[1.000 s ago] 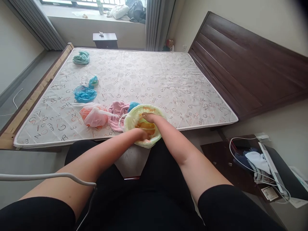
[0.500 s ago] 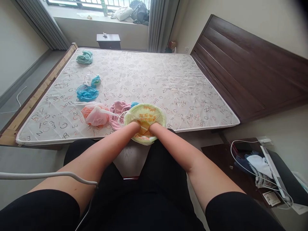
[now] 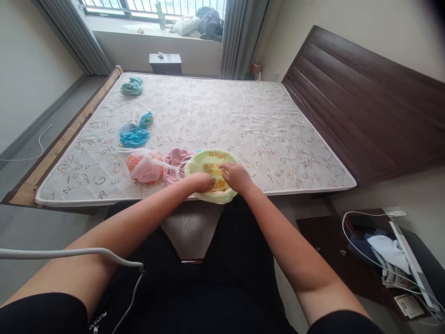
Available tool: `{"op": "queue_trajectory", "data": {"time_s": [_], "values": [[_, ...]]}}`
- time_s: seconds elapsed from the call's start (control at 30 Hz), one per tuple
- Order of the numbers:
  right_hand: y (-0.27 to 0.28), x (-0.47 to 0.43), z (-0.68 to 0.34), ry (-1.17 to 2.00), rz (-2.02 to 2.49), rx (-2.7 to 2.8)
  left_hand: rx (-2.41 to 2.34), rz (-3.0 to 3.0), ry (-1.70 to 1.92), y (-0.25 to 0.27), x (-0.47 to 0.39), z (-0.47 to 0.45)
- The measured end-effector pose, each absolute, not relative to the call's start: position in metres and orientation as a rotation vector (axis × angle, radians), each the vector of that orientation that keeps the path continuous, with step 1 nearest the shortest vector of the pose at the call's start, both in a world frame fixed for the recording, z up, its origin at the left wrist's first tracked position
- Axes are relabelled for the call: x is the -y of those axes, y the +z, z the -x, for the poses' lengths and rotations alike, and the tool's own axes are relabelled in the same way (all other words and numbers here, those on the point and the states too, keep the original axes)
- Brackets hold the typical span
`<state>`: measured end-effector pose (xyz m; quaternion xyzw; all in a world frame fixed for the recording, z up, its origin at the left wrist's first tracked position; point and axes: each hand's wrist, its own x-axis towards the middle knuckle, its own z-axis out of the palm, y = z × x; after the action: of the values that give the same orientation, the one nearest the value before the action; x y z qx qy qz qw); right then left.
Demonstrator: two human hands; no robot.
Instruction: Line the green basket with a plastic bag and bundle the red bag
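A pale green basket point(image 3: 198, 162) rests at the near edge of the mattress, above my lap. A thin plastic bag with orange print point(image 3: 211, 167) lines it. My left hand point(image 3: 206, 182) reaches over the near left side, its fingers curled down against the bag. My right hand point(image 3: 235, 176) is at the right side, its fingers drawn together over the basket's opening. What either hand holds is too small to make out. Left of the basket lie a pink cloth point(image 3: 177, 157) and a tied, pale bag with orange contents point(image 3: 146, 168).
Blue plastic bags point(image 3: 135, 135) and a teal cloth point(image 3: 132, 86) lie farther back on the mattress point(image 3: 250, 116). A dark headboard point(image 3: 358, 102) stands to the right. Folded clothes point(image 3: 385, 253) and cables sit on a dark nightstand point(image 3: 321, 236). A white cable point(image 3: 69, 253) crosses my left arm.
Both hands have come up from deep inside the basket; the right is now above its right side. The view has shifted slightly, moving the scene to the right.
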<state>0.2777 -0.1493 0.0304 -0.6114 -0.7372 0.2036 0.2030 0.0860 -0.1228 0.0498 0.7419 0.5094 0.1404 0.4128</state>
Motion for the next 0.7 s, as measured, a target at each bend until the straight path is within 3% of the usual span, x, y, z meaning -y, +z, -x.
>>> {"op": "queue_trajectory", "data": {"time_s": [0.1,0.23,0.43,0.7], "values": [[0.018,0.185,-0.297,0.325,1.815,1.699,-1.173,-2.021,0.446,0.048,0.123,-0.039],[-0.015,0.223,-0.309,0.579,1.879,1.178,-1.544,-1.658,0.964,0.01,0.152,0.032],[-0.029,0.217,-0.32,0.774,1.812,0.964,-1.512,-0.696,0.947,-0.054,0.164,0.061],[-0.041,0.208,-0.305,1.005,1.815,1.016,-1.449,-1.119,0.844,-0.072,0.156,0.057]]}}
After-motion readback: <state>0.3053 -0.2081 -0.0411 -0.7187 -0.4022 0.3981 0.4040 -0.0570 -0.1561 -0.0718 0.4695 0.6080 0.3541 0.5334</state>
